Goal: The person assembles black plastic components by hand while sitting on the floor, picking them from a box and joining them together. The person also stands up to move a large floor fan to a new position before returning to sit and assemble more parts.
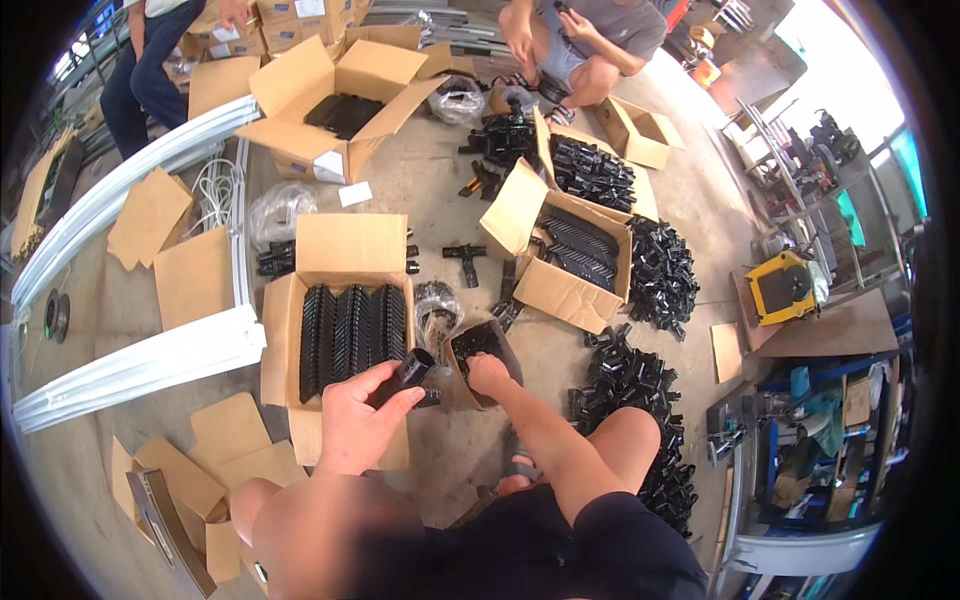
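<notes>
My left hand (355, 420) grips a black T-shaped pipe fitting (410, 370), its round open end pointing up. It is over the near edge of an open cardboard box (350, 243), where black fittings (352, 335) stand in tight rows. My right hand (487, 374) reaches into a dark open bin (508, 352) holding small black pieces. Its fingers look curled; their tips are hidden among the pieces. A clear plastic bag (436, 305) lies beyond the bin, and a loose black tee fitting (464, 264) rests on the floor behind it.
Right of me lie heaps of black fittings (625, 380). A second open box (572, 285) holds more of them. Another open box (340, 115) stands farther back. White metal profiles (140, 370) lie at left. Two other people are beyond, one crouching (590, 45) with a small dark piece in hand.
</notes>
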`<state>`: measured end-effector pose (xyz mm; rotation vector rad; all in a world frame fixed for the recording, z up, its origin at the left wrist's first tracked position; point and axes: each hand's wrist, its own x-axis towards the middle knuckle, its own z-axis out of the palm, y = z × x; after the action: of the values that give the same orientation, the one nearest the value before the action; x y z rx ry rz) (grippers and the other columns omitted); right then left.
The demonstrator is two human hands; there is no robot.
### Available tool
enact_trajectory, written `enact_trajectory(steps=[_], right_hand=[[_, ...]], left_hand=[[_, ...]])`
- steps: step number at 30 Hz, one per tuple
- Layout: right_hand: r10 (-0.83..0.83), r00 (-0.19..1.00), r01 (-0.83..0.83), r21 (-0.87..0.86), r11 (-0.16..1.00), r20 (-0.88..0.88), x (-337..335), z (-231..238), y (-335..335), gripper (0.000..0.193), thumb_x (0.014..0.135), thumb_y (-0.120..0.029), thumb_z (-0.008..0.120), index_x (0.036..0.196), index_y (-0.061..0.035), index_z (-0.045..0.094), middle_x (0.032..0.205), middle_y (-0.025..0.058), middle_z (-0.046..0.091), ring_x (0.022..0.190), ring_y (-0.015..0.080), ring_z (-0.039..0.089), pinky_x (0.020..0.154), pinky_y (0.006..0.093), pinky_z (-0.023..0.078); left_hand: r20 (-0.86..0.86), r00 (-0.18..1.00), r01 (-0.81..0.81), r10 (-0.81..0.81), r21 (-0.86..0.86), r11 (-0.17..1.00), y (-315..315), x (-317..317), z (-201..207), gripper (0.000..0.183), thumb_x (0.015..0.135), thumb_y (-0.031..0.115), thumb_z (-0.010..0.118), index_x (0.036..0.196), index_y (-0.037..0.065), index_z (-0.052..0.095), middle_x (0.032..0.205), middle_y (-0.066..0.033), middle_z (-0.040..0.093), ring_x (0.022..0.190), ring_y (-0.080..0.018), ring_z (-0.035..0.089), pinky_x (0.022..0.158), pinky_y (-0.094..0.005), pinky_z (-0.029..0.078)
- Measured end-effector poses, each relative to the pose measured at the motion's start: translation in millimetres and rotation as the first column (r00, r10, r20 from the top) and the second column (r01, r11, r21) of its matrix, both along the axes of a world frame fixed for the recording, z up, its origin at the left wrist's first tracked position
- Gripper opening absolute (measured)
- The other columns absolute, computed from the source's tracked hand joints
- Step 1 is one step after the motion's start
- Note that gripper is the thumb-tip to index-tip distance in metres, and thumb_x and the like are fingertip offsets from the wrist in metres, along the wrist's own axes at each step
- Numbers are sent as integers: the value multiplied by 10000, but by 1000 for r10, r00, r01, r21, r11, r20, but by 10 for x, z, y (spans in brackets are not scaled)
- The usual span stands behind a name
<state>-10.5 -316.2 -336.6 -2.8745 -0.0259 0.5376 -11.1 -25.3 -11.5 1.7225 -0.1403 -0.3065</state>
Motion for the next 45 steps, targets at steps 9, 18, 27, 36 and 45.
enact_trajectory(steps=[9,18,27,36,45], right_hand=[[-337,929,164,646,745,152,292,2132,28,231,823,-110,693,1031,-14,721,713,140,661,628,206,621,631,342,501],[-287,895,-191,875,444,341,-359,3197,752,196,883,21,686,1066,-39,721,902,57,707,771,125,643,673,256,501],[-22,692,-538,535,652,722,-468,3092,936,208,812,25,735,1006,-42,699,928,104,687,813,273,669,692,343,554],[71,602,-616,406,675,795,-412,2899,1057,295,724,52,741,1001,-23,675,958,99,672,836,281,653,718,362,554],[228,536,-684,260,682,813,-386,2807,1080,361,678,2,722,1033,-20,659,1046,101,618,887,285,617,747,364,546]], left_hand=[[519,845,-118,-127,414,902,-100,-63,49,331,791,238,803,1037,34,716,948,-125,739,819,-327,705,706,-370,555],[560,781,-192,-276,636,748,-15,-348,23,350,743,205,798,1052,83,686,991,-57,736,837,-247,710,691,-364,560],[514,805,-180,-296,688,703,-58,-457,-87,343,735,185,794,1043,81,687,988,-42,736,833,-241,708,693,-365,558],[520,810,-209,-272,689,694,-93,-436,-123,245,714,164,790,891,73,647,823,-50,688,746,-247,684,628,-375,550],[442,852,-194,-282,765,614,-71,-417,-200,295,724,150,773,1008,101,706,923,-32,740,808,-226,710,657,-375,560]])
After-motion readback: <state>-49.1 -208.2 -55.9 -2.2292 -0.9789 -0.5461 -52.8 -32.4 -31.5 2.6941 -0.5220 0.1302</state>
